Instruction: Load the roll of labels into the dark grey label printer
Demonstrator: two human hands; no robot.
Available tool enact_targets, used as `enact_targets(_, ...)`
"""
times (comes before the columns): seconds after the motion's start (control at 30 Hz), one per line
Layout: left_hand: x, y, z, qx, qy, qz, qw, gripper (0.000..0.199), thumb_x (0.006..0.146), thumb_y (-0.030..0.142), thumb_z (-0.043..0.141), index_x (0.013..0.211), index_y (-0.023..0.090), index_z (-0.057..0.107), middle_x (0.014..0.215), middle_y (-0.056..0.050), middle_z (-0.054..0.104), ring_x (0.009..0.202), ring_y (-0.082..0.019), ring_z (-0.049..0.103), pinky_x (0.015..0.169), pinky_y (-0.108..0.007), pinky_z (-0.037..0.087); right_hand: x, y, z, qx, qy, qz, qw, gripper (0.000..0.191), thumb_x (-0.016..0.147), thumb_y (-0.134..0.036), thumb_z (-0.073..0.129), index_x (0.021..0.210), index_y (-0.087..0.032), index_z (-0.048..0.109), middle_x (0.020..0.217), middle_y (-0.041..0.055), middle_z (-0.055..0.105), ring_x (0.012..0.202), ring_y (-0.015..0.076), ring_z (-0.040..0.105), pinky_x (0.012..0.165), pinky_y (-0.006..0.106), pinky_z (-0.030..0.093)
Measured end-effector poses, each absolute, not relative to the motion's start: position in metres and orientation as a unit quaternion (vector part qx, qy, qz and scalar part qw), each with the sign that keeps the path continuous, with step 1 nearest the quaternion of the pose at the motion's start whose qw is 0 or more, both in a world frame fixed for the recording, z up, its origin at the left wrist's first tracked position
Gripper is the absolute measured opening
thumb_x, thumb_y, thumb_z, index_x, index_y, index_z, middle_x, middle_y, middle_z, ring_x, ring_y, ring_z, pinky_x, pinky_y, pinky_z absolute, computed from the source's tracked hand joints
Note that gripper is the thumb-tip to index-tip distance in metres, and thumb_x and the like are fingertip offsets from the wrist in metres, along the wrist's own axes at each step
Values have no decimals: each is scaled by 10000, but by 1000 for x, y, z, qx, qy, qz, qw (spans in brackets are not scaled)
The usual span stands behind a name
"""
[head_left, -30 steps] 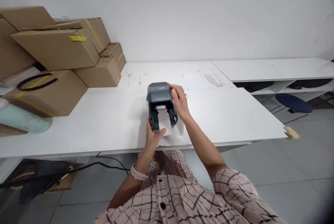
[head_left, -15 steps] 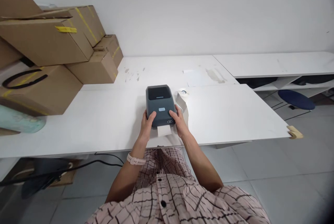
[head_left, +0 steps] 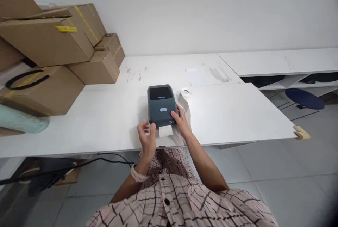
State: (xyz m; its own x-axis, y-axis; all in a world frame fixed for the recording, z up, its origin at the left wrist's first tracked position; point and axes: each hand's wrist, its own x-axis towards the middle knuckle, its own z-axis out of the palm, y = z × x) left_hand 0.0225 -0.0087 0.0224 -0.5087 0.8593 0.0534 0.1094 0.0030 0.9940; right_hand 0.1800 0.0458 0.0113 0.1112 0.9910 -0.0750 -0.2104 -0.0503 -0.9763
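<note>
The right hand grips the lower right corner of the dark grey device, its thumb pressed on the top face; its other fingers lie along the side, their tips partly hidden. The left hand is half curled at the device's seven o'clock corner, with thumb and bent fingers apart; whether the thumb touches the casing, or the fingertips hold anything small, I cannot tell.

The device lies closed on the worktop, near its front edge. A white paper tongue sticks out at six o'clock, between the hands; its inner end is hidden inside the casing. The lettering on the dark panel is too small to read.

Just off the device at one o'clock is a white roll. A loose strip trails from it towards six o'clock and passes partly behind the right hand, so its full course is unclear.

Further out at two o'clock lies a pale sheet, faint against the white surface. From nine to eleven o'clock are stacked cardboard boxes, cut off by the left border, with a black loop on a lower one. A mint bottle, also cut off, lies at nine o'clock.
</note>
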Motion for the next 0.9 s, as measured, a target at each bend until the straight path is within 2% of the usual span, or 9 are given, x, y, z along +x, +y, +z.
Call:
enact_targets(0.07,31,-28,15,379,622,571,379,384,812,568,635,851,191,573,801,-14,595,715,-117,546,665,-244,458,178,45,12,-493,-392,531,567,790,795,-578,689,1472,-268,425,1524,54,464,1396,276,446,1178,441,352)
enact_targets(0.17,41,-35,14,367,575,495,538,485,770,652,623,672,194,496,570,40,476,480,-75,404,464,-220,327,175,45,11,-494,-390,527,571,795,796,-586,676,1472,-255,420,1518,62,472,1395,274,445,1179,438,347)
enact_targets(0.33,46,-21,29,357,542,477,592,494,675,607,728,614,194,463,490,75,415,406,-45,319,419,-204,244,174,42,17,-520,-405,491,569,811,799,-588,656,1477,-217,411,1536,99,442,1411,292,415,1168,446,349)
enact_targets(0.4,45,-22,31,375,540,476,585,472,704,580,715,610,196,457,493,76,415,415,-47,322,430,-205,253,175,39,27,-544,-456,411,573,751,828,-533,645,1473,-231,411,1534,103,442,1420,302,395,1170,490,332)
enact_targets(0.5,39,-30,25,399,540,466,575,442,752,550,678,602,196,459,510,63,431,448,-63,356,452,-211,273,175,33,47,-538,-597,249,540,554,899,-406,578,1427,-281,466,1389,71,592,1446,285,351,1210,535,237)
enact_targets(0.6,28,-36,16,409,549,482,546,395,819,506,623,617,196,483,550,47,455,491,-81,390,476,-219,308,170,28,63,-499,-716,180,453,478,936,-367,528,1409,-308,490,1189,53,706,1435,271,374,1236,535,164)
enact_targets(0.7,17,-31,16,393,582,555,445,278,874,454,571,766,199,589,677,17,546,599,-110,483,551,-229,390,162,25,69,-495,-752,160,405,443,959,-383,496,1391,-287,504,1194,58,699,1357,276,471,1245,526,115)
enact_targets(0.8,11,-16,26,399,592,612,341,285,904,424,551,1087,218,627,1122,-59,650,1002,-168,596,829,-267,478,157,24,72,-500,-757,155,390,393,968,-398,477,1334,-274,547,1184,69,689,1279,281,533,1238,521,126)
enact_targets(0.9,10,2,40,428,565,611,353,410,921,420,548,1288,239,549,1429,-86,530,1316,-209,483,1058,-319,403,164,21,75,-493,-747,167,413,418,952,-423,519,1339,-266,538,1190,80,677,1274,289,525,1207,528,222)
